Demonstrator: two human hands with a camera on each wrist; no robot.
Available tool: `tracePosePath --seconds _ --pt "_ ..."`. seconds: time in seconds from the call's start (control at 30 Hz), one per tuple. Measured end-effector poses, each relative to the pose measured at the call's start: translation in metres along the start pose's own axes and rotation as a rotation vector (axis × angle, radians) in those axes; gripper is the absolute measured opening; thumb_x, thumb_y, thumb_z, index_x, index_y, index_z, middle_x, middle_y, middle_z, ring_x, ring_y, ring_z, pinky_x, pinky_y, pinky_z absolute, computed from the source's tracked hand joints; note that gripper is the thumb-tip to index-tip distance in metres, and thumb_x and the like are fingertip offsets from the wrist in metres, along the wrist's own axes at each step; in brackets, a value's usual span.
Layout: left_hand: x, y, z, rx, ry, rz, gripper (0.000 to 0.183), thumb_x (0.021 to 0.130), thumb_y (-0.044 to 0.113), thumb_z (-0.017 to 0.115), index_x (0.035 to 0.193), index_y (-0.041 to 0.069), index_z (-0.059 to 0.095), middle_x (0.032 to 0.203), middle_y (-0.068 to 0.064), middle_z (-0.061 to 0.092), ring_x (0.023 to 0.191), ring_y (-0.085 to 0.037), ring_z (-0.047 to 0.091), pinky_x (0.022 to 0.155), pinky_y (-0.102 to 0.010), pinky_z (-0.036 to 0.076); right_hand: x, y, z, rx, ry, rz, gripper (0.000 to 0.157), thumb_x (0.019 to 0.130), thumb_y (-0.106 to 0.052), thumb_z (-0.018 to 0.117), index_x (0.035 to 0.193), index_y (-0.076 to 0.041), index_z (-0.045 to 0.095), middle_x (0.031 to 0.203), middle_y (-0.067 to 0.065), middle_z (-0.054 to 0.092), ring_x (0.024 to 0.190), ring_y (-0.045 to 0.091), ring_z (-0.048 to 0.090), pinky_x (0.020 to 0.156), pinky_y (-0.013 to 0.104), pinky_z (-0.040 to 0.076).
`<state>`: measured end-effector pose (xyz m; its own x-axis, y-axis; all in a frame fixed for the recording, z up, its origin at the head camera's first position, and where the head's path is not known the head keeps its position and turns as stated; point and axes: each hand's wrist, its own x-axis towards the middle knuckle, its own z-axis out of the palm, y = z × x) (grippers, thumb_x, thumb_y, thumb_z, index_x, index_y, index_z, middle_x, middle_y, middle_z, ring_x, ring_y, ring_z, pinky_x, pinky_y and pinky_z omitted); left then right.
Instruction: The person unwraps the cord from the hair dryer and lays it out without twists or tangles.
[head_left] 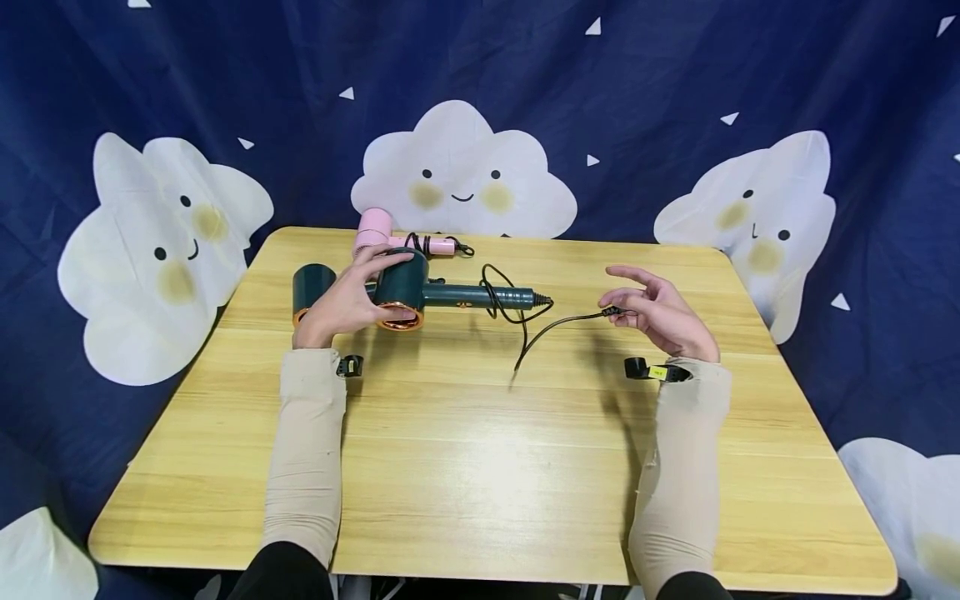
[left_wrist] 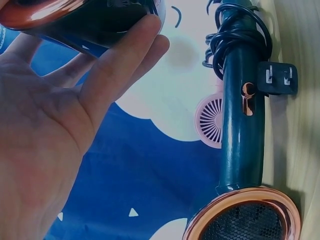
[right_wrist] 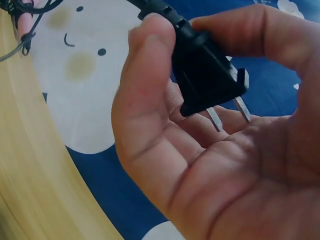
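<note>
My left hand [head_left: 348,302] grips a dark green hair dryer [head_left: 401,279] by its head, thumb at the copper ring and fingers over the top. Its handle points right, with black cord [head_left: 491,292] looped loosely about it. From there the cord runs to my right hand [head_left: 660,318], whose thumb and finger pinch the black plug [right_wrist: 205,75]; two metal prongs point toward the palm in the right wrist view. Beside my left wrist lies a second green hair dryer [head_left: 311,287], its cord [left_wrist: 240,40] wound round the handle and its plug [left_wrist: 277,78] at the side.
At the back edge of the wooden table [head_left: 465,467] lies a pink hair dryer [head_left: 372,229] with its cord bundled at the handle. A dark blue curtain [head_left: 300,67] with white clouds hangs behind the table and on both sides.
</note>
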<state>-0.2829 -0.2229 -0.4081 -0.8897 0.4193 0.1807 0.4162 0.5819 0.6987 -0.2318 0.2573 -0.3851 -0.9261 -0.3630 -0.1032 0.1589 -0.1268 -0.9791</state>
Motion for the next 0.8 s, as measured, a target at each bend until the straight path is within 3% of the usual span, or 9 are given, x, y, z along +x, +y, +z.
tracePosePath --seconds 0.3,0.43,0.57,0.8 --pt "-0.001 -0.001 -0.001 0.004 -0.005 0.003 0.09 0.067 0.032 0.092 0.144 0.042 0.046 0.157 -0.001 0.027 0.123 -0.036 0.047 0.101 -0.06 0.042 -0.007 0.0 -0.007 0.059 0.019 -0.03 0.037 0.092 0.009 0.059 0.127 0.009 0.051 0.1 0.013 0.074 0.088 0.019 0.073 0.082 0.028 0.059" --pt "-0.002 0.001 -0.001 0.0 -0.005 0.005 0.09 0.067 0.032 0.092 0.144 0.041 0.046 0.158 -0.001 0.026 0.125 -0.035 0.046 0.102 -0.059 0.042 -0.009 0.001 -0.01 0.105 0.036 -0.049 0.028 0.09 0.012 0.06 0.118 0.011 0.06 0.1 0.012 0.075 0.091 0.018 0.074 0.084 0.028 0.058" --pt "-0.002 0.001 -0.001 -0.001 -0.004 0.005 0.09 0.067 0.035 0.092 0.144 0.04 0.047 0.158 -0.001 0.027 0.125 -0.035 0.046 0.103 -0.059 0.042 -0.009 0.003 -0.012 0.144 0.074 -0.065 0.027 0.088 0.015 0.06 0.115 0.01 0.062 0.101 0.014 0.075 0.094 0.021 0.074 0.087 0.029 0.057" --pt "0.0 0.002 -0.001 -0.001 -0.01 0.007 0.09 0.067 0.034 0.092 0.144 0.04 0.046 0.157 -0.002 0.028 0.123 -0.036 0.047 0.101 -0.061 0.042 -0.002 0.007 -0.009 0.028 0.247 -0.066 0.027 0.089 0.008 0.065 0.113 -0.004 0.066 0.099 0.007 0.077 0.08 0.016 0.075 0.074 0.026 0.06"
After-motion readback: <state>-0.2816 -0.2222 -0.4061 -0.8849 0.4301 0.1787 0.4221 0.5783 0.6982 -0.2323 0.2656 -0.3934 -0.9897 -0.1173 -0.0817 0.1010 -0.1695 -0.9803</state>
